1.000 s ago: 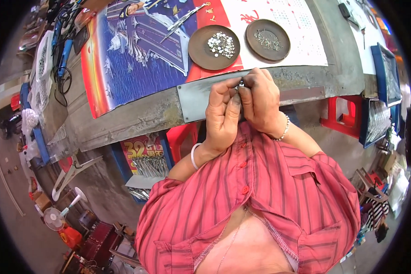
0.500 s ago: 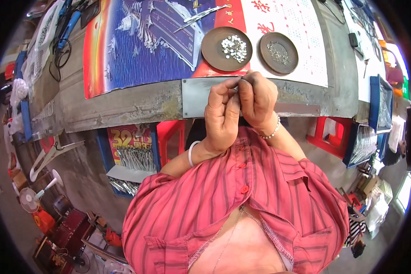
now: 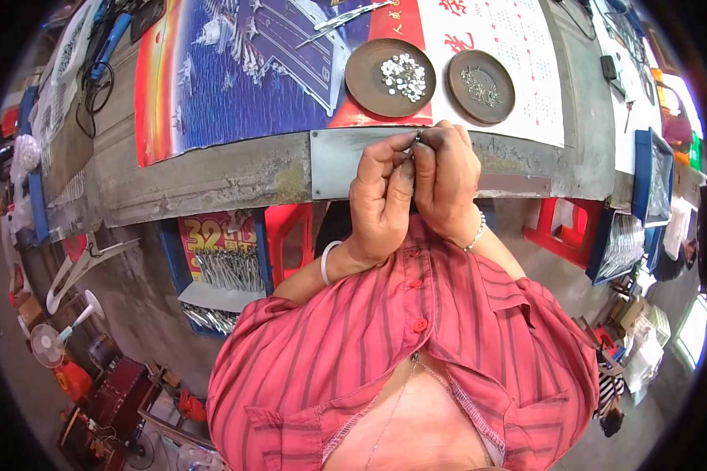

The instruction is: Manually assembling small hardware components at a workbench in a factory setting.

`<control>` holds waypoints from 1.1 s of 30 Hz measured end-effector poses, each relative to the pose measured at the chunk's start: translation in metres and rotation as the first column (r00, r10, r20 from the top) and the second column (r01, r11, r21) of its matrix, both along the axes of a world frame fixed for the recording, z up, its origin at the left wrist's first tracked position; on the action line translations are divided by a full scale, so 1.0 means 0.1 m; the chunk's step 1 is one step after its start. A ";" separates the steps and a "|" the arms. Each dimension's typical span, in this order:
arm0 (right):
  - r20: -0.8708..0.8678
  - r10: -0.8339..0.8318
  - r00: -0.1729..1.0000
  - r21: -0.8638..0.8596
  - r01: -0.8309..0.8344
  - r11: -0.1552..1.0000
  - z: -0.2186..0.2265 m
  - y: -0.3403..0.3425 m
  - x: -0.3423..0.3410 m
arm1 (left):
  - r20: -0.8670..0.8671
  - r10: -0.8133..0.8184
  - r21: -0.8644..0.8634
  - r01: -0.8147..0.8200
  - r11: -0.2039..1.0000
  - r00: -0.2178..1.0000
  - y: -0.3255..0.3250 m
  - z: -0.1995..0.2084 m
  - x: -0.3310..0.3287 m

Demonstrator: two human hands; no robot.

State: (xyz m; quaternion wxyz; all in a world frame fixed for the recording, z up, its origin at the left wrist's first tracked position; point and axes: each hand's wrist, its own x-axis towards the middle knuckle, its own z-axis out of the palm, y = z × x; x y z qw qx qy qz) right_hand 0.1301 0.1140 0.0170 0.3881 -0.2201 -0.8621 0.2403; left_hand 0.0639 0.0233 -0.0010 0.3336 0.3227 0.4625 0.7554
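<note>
My left hand [image 3: 379, 198] and my right hand [image 3: 448, 177] meet at the bench's front edge, fingertips touching. Both are closed in a pinch, with thumbs and forefingers darkened by grime. Between the fingertips shows a tiny dark metal piece [image 3: 416, 140], too small to name. Just beyond the hands lies a round brown dish [image 3: 363, 85] with many small shiny silver discs [image 3: 404, 76]. To its right, nearer my right hand, a smaller brown dish [image 3: 459, 71] holds thin little metal pins [image 3: 483, 88]. A grey metal plate [image 3: 330, 169] is set at the bench edge beside my left hand.
A printed poster [image 3: 243, 102] covers the bench top, with silver tweezers [image 3: 346, 23] lying on it. Below the edge hang a blue tray [image 3: 173, 255] of metal tools at left and another tray [image 3: 601, 263] at right. Red stools [image 3: 291, 239] stand underneath.
My right hand has turned slightly, and a little more of the tiny dark piece shows between the fingertips. The whole view has shifted slightly.
</note>
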 end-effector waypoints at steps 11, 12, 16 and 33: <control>-0.208 0.066 0.976 -0.760 -0.203 0.617 0.04 0.07 0.16 | 0.238 -0.043 -0.081 0.065 0.995 0.970 0.03 0.10 -0.06; -0.198 0.081 0.977 -0.672 -0.195 0.714 0.01 0.06 0.14 | 0.237 -0.041 -0.082 0.062 0.995 0.971 0.04 0.10 -0.06; -0.159 0.067 0.985 -0.477 -0.135 0.869 -0.03 -0.03 0.10 | 0.261 -0.036 -0.018 0.043 0.999 0.965 0.00 0.06 -0.06; -0.238 0.041 0.970 -0.840 -0.227 0.493 -0.05 0.02 0.11 | 0.307 -0.115 -0.004 0.122 0.993 0.945 -0.03 0.01 -0.01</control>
